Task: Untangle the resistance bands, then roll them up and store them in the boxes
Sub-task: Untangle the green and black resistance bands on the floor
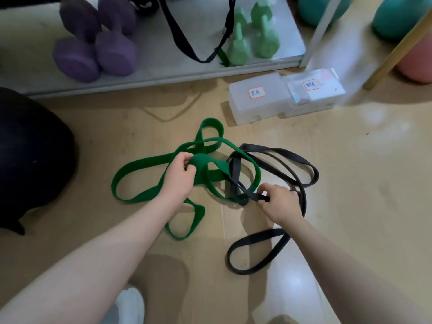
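Left hand: the left hand has its fingers curled round a raised fold of the green band, gripping it above the floor.
Right hand: the right hand pinches a strand of the black band between thumb and fingers, just right of where the 2 bands cross.
Green band: a wide flat loop sprawled on the floor, with 1 loop reaching far toward the boxes, 1 large loop out to the left, and 1 small loop near, under the left forearm.
Black band: narrower, lying mostly to the right of the green one; several strands arc out to the right, and 1 loop lies near, beside the right forearm.
Tangle: the 2 bands overlap between the hands, black strands passing through a green loop; which lies over which is hard to tell.
Boxes: 2 clear plastic boxes sit side by side on the floor, far right of the bands, each with a small handwritten label on its lid; lids are on.
Shelf: a low grey shelf at the far side carries 2 purple dumbbells on the left and 2 green dumbbells on the right, with a black strap hanging between them.
Left edge: a large black rounded object rests on the floor.
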{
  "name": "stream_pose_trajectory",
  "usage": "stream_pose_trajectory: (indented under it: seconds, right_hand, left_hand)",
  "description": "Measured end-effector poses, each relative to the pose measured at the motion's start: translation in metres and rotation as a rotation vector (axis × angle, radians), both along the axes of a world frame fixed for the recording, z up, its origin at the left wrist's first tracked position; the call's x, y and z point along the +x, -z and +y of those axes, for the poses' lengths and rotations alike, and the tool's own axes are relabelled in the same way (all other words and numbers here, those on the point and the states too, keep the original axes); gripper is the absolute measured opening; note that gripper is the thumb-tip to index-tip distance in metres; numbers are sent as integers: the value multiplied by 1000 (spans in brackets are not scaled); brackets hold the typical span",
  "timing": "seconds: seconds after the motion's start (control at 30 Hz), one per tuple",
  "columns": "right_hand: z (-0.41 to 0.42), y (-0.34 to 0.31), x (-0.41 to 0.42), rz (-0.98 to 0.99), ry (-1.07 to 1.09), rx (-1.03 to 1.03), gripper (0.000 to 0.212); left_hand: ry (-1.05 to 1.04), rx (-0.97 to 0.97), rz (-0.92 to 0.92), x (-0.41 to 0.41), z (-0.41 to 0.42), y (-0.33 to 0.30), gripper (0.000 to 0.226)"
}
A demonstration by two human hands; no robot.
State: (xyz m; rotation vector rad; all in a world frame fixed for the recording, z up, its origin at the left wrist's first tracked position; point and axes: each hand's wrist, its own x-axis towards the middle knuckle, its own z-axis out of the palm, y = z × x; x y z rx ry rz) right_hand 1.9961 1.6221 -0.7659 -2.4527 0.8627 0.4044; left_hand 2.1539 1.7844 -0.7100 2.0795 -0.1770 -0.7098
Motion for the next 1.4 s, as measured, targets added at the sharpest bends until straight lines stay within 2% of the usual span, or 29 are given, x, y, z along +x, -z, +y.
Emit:
stream_pose_trajectory:
  seconds: [0.1,0.17,0.23,0.4,0.47,0.53,0.63,0.73,0.83,0.93,1.03,1.13,1.23,1.3,1.4]
  right_hand:
    - [6,-10,-16,111,-166,87,28]
    - [14,-17,-24,74,-187,266,27]
    - [21,-23,-27,30,-200,352,27]
    - [12,-29,-25,54,-374,161,36]
    - [-5,-27,-32,85,-317,20,30]
    - [-16,-23,-40,180,-245,-120,27]
    - [-9,-16,-36,304,-142,-167,27]
    - [11,-14,-14,216,-59,-226,40]
    - [35,-20,14,-2,-82,-217,53]
    - [55,-19,35,-140,-197,-168,45]
    - [67,-6,48,-99,-166,-78,35]
    - [67,6,55,-37,-13,-7,28]
    - [67,12,48,-5,16,-50,22]
    - [70,12,34,-61,18,-6,17]
    - [70,6,11,-184,49,101,10]
  left_hand:
    - [-52,-8,-2,-1,8,-1,25]
    - [-88,0,-27,0,12,-1,26]
    - [-158,-16,-52,3,14,-3,27]
    - [-301,-5,-76,12,29,7,24]
    - [-140,109,-136,15,47,19,23]
    - [163,290,-182,15,61,32,24]
    - [380,432,-155,10,65,47,29]
    - [465,471,-279,4,52,51,45]
    - [544,356,-458,-6,24,45,47]
    - [761,375,-594,-10,-3,47,47]
    - [979,460,-700,-5,-18,58,45]
    - [1071,523,-765,4,-25,64,46]
    - [1150,568,-841,8,-27,64,43]
    - [1156,554,-834,10,-27,63,40]
    - [1043,472,-782,13,-22,58,38]
